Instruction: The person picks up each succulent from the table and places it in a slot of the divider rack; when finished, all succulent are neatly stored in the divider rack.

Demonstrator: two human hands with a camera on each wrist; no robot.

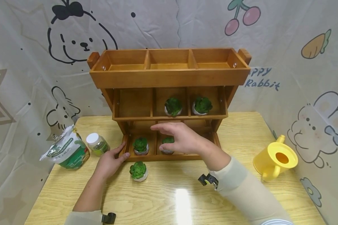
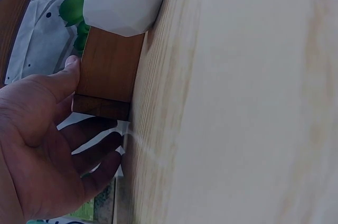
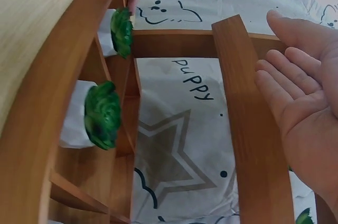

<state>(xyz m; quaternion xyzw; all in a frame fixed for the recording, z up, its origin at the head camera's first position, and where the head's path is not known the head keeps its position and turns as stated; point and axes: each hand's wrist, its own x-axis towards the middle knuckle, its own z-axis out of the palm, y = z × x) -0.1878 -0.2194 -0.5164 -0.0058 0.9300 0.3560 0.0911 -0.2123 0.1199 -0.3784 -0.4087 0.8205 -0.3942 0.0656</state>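
My left hand [image 1: 110,162] holds the front left corner of a tiered wooden planter shelf [image 1: 169,78]. The thumb lies along the corner's edge in the left wrist view, the fingers curving round its end. My right hand [image 1: 183,137] hovers palm-down before the lower tiers, fingers extended and holding nothing. Partly behind it, a potted succulent [image 1: 168,140] sits in the bottom tier's middle compartment. Another succulent [image 1: 140,145] occupies the bottom left compartment. A third succulent [image 1: 138,171] stands on the table in front of the shelf, near my left hand.
Two succulents, one in the middle compartment [image 1: 173,107] and one in the right compartment [image 1: 202,105], fill part of the middle tier. Left of the shelf are a white-capped jar [image 1: 98,144] and a green-white bag [image 1: 69,151]. A yellow watering can [image 1: 273,159] stands at right.
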